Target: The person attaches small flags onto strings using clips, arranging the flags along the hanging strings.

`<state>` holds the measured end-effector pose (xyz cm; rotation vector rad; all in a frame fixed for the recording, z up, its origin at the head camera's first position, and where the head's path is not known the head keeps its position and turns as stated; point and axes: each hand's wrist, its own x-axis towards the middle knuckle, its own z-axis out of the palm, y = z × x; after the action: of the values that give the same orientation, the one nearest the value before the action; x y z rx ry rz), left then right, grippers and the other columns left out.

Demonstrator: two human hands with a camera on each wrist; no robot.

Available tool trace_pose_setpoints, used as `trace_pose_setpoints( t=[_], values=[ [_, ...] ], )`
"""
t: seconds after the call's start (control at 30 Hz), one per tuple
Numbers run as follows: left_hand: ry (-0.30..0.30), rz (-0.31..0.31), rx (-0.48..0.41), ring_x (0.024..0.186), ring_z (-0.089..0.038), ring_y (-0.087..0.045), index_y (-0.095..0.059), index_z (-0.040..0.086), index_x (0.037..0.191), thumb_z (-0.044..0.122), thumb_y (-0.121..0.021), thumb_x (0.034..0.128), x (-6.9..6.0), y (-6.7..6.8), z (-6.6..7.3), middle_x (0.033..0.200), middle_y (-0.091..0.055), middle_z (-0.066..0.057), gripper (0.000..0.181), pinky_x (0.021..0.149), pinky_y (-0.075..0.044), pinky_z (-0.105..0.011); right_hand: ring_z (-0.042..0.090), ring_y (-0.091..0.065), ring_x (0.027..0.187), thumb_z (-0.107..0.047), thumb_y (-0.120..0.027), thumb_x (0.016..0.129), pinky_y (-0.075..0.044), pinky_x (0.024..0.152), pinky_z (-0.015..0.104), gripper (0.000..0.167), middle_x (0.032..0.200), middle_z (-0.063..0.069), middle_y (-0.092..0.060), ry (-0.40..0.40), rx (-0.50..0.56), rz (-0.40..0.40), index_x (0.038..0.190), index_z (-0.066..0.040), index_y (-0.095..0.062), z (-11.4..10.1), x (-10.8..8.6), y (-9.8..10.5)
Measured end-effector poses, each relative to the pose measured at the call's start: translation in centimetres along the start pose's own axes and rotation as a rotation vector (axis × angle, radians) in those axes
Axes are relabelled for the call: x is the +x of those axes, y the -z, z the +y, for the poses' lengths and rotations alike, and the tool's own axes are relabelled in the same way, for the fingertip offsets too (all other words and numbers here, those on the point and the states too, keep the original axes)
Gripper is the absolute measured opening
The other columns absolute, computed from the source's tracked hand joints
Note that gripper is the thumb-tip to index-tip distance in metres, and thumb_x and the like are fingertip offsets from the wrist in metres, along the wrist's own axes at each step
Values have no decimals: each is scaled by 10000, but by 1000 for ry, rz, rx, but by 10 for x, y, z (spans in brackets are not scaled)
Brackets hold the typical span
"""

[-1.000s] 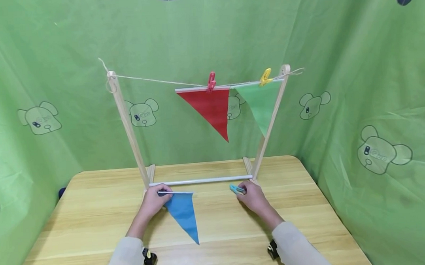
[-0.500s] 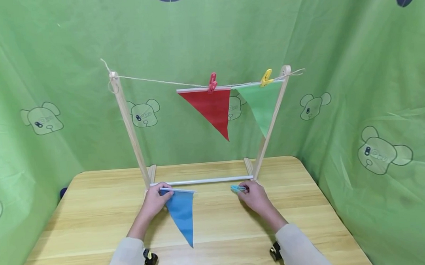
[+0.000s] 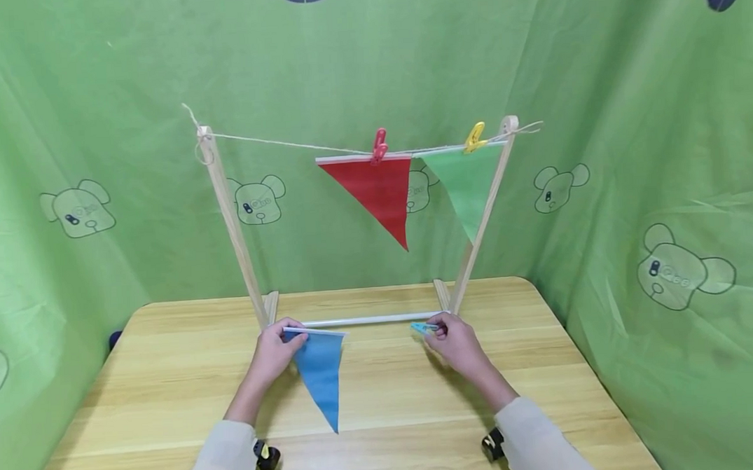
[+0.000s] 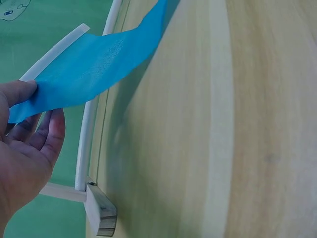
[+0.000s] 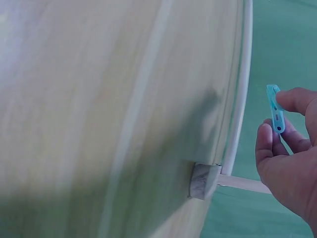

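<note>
My left hand [image 3: 276, 351] pinches a blue triangular pennant [image 3: 321, 370] by the left end of its white top edge, and its point hangs down over the table. In the left wrist view the thumb lies on the blue cloth [image 4: 94, 69], fingers behind it. To the right, my right hand [image 3: 457, 343] pinches a light-blue clothespin [image 3: 422, 327]; the right wrist view shows the clothespin [image 5: 276, 109] between thumb and fingers. Behind, a red pennant [image 3: 381, 193] hangs from a string [image 3: 284, 141] by a red clothespin [image 3: 379, 148]. Right of it, a yellow clothespin [image 3: 475, 139] holds a green pennant [image 3: 465, 182].
Two wooden posts [image 3: 232, 220] carry the string, tied at their tops. A white bar [image 3: 367, 320] joins the posts low down, near the back of the wooden table [image 3: 383, 396]. Green patterned cloth [image 3: 319, 69] surrounds the table at the back and sides.
Both hands have risen slightly, carrying the blue pennant and the light-blue clothespin. The pennant's point has swung left. The hung pennants stay on the string.
</note>
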<state>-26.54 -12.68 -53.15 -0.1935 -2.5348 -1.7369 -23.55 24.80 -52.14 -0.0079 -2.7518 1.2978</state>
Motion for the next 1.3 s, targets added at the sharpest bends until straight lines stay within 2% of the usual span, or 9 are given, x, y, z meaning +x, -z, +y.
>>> trace_pose_setpoints(
  t=[0.27, 0.47, 0.7, 1.0, 1.17, 1.3],
  values=[
    [-7, 20, -30, 782, -158, -589, -708, 3, 999, 4, -753, 910, -2, 1, 11, 919, -699, -128, 100, 658, -521, -208, 182, -603, 883, -25, -755, 884, -568, 749, 194, 305, 1001, 108, -639, 22, 16, 15, 1173, 6, -661, -8, -1, 5],
    [-20, 10, -31, 789, -170, -604, -713, 3, 1018, 20, -742, 926, -3, 4, 18, 960, -708, -147, 98, 654, -542, -218, 177, -599, 885, -37, -746, 898, -567, 748, 185, 302, 1011, 89, -633, 24, 27, 0, 1185, -13, -658, -16, -3, 9],
    [-50, 16, -52, 823, -142, -646, -725, 2, 1025, 20, -736, 932, -2, 6, 28, 998, -726, -169, 95, 691, -569, -207, 182, -589, 879, -37, -729, 913, -559, 730, 179, 281, 1014, 102, -620, 80, 7, 1, 1181, 1, -657, -25, -3, 18],
    [-75, 24, -73, 830, -127, -645, -724, 4, 1032, 36, -730, 942, -1, 10, 45, 1004, -722, -173, 97, 705, -560, -195, 205, -620, 935, -61, -735, 921, -568, 794, 189, 281, 1050, 109, -642, 152, 0, 22, 1187, -4, -664, -38, 0, 29],
    [-87, 25, -91, 832, -123, -645, -715, -13, 1037, 10, -728, 935, -1, 12, 53, 1018, -713, -189, 105, 711, -564, -195, 229, -630, 975, -48, -749, 907, -579, 823, 196, 341, 1092, 130, -648, 141, 17, 16, 1226, 10, -640, -48, 2, 36],
    [-101, 34, -89, 831, -127, -640, -715, -9, 1051, 15, -725, 939, 0, 15, 58, 1028, -704, -193, 115, 703, -559, -187, 238, -636, 991, -49, -755, 903, -593, 863, 256, 354, 1100, 135, -654, 140, 14, 31, 1232, 5, -636, -54, 5, 39]
  ],
)
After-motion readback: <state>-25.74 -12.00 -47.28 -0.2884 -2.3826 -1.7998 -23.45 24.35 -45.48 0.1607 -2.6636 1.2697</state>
